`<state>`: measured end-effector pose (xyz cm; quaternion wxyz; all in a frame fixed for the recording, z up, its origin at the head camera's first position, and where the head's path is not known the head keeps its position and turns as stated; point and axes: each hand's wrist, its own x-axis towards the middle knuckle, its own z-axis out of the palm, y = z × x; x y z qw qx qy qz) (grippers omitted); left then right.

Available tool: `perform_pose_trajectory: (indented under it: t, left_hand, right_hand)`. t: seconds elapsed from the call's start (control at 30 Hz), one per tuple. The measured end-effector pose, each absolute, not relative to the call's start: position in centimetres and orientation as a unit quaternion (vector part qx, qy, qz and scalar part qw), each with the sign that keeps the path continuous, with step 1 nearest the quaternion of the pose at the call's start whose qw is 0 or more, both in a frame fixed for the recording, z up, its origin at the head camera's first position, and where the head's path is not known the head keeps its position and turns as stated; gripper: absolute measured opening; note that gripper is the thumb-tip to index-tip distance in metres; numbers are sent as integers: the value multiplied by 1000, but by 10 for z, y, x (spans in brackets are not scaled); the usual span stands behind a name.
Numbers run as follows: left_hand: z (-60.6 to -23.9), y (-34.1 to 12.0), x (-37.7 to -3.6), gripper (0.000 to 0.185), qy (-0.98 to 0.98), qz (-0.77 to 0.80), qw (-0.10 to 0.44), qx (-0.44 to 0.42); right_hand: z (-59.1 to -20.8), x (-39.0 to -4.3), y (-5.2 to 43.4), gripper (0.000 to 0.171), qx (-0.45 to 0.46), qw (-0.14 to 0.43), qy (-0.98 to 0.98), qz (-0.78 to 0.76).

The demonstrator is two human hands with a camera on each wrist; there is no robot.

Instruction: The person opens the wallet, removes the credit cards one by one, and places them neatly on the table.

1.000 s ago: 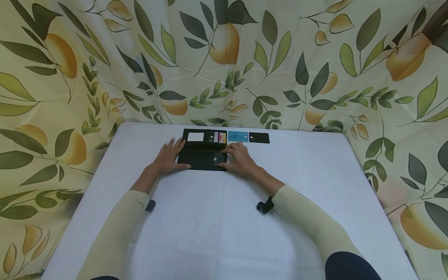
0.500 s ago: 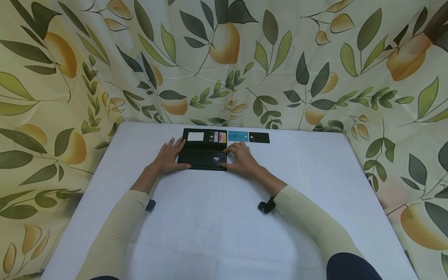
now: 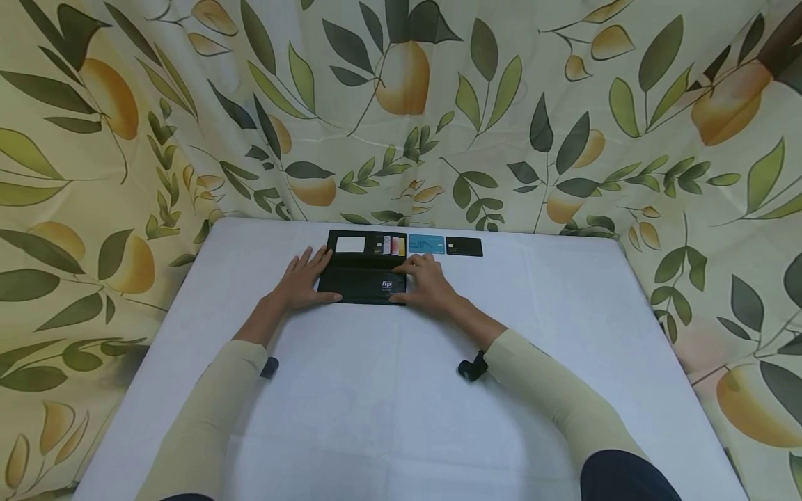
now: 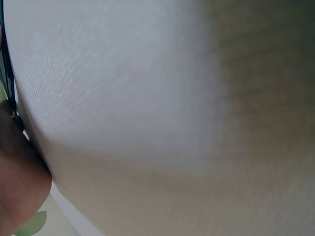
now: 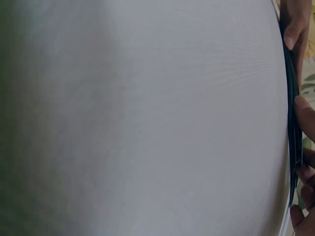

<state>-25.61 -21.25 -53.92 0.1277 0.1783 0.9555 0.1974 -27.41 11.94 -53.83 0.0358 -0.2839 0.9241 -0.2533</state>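
Note:
A black long wallet lies unfolded at the back of the table. My left hand rests with spread fingers on its left edge, thumb along the lower corner. My right hand is at the lower panel's right end, index finger and thumb curled around a dark card with a white logo. That card lies within the panel, its outline hard to make out against the black. In the right wrist view, the fingers bend over the wallet's thin edge. The left wrist view shows mostly cloth and part of the hand.
The upper panel carries a white card and several coloured cards in slots. Right of the wallet lie a blue card and a black card. A white cloth covers the table; a patterned curtain hangs behind it.
The white logo, partly hidden a second ago, now shows plainly. My right hand shifted slightly right, then back left over the panel. My left hand and the wallet have stayed put.

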Motion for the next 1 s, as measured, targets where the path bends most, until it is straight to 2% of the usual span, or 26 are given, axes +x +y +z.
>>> perform_pose_trajectory:
  t: [0.43, 1.0]
  left_hand:
    - [-550, -217, -262, 120, 951, 215, 118, 186]
    - [-544, -214, -256, 115, 955, 203, 116, 183]
  right_hand:
    - [-533, -270, 118, 59, -268, 27, 931, -246]
    - [-535, -272, 132, 57, -275, 18, 929, -247]
